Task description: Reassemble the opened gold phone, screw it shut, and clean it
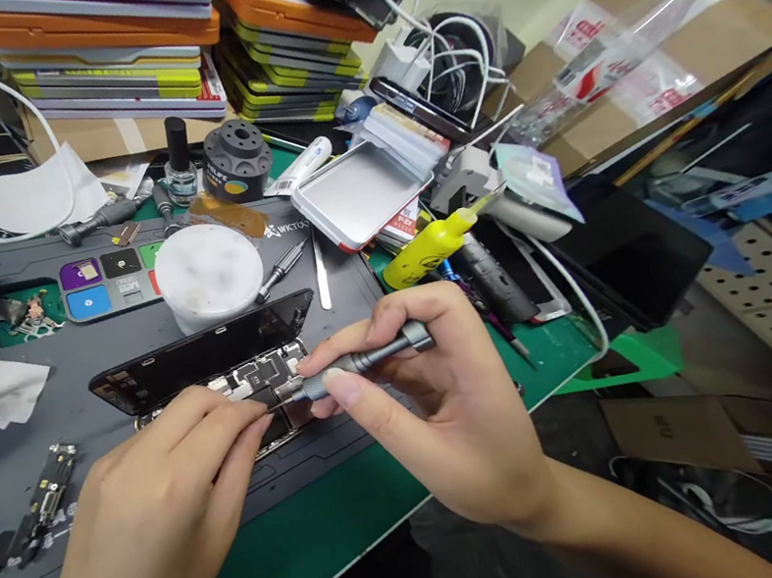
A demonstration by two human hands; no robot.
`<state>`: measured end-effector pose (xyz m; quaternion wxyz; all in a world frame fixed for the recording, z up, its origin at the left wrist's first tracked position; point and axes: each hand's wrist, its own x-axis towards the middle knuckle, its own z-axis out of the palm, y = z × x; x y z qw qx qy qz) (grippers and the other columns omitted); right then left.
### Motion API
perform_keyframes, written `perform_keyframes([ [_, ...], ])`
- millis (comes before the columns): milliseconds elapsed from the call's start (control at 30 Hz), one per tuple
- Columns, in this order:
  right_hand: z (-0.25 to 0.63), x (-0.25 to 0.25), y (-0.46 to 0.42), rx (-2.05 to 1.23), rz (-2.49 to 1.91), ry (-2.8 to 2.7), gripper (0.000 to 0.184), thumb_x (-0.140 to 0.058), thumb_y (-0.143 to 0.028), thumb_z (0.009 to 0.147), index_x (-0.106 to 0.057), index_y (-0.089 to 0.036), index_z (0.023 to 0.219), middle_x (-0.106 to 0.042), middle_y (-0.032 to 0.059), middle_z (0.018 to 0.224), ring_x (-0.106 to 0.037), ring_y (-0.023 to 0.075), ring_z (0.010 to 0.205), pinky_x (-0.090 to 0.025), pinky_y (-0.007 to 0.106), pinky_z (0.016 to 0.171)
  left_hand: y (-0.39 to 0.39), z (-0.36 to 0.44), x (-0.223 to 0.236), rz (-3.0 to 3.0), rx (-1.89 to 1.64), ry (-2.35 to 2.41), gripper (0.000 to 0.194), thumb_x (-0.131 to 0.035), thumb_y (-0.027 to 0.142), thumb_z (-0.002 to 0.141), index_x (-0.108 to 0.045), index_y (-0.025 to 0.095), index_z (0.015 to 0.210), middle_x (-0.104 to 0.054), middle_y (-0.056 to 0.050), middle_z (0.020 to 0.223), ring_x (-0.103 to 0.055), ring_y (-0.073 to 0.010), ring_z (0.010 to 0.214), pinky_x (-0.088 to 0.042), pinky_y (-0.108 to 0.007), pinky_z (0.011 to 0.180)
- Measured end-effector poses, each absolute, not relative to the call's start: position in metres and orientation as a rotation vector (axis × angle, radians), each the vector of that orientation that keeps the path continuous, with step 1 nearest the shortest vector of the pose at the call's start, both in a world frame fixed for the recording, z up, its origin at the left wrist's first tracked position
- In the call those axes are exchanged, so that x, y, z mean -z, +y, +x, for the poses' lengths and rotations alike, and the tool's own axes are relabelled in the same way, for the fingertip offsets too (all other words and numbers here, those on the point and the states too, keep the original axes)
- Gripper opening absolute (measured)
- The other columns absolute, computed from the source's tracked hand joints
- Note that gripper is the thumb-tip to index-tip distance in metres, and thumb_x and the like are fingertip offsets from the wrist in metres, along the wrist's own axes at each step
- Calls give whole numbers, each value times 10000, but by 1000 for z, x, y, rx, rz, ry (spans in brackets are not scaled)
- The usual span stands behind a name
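Note:
My right hand [452, 407] grips a grey precision screwdriver [369, 360], its thin shaft pointing left over an opened phone [263, 375]. The phone's screen [209, 345] stands tilted up along the far side, and the bared circuit board faces me. My left hand [167, 487] is closed in a pinch right by the screwdriver's tip. Whatever those fingertips hold, if anything, is too small or hidden to make out. Both hands cover part of the phone. Left of my left hand lies a loose circuit part with a flex cable [45, 498].
A grey work mat [341, 456] lies on the green table. Behind the phone stand a white round tub [208, 271], tweezers [322, 275] and a metal tray [364, 188]. A yellow bottle [424, 250] lies to the right. Stacked boxes [112, 48] line the back.

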<state>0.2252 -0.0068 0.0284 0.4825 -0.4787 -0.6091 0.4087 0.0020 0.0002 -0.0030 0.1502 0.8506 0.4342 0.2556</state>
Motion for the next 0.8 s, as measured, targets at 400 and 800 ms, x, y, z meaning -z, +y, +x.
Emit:
perform_keyframes([
  [400,224,-30,-10,-989,-1181,-1495,306,-651,-68,1001,-447,-274,1100,-745,-3,1076,-786,120,918,-731,276,789,-1,2,2,2452,-743,1262,134,-548,315,1104,-664,306,1171,-753,33,1111,-758,-196,838,-488,-361,633],
  [800,224,-31,-10,-1000,-1196,-1494,309,-653,-70,1007,-441,-274,1100,-743,-2,1083,-780,115,898,-721,277,793,-1,3,3,2467,-768,1264,125,-565,315,1098,-670,294,1163,-752,32,1101,-754,-184,837,-490,-347,642],
])
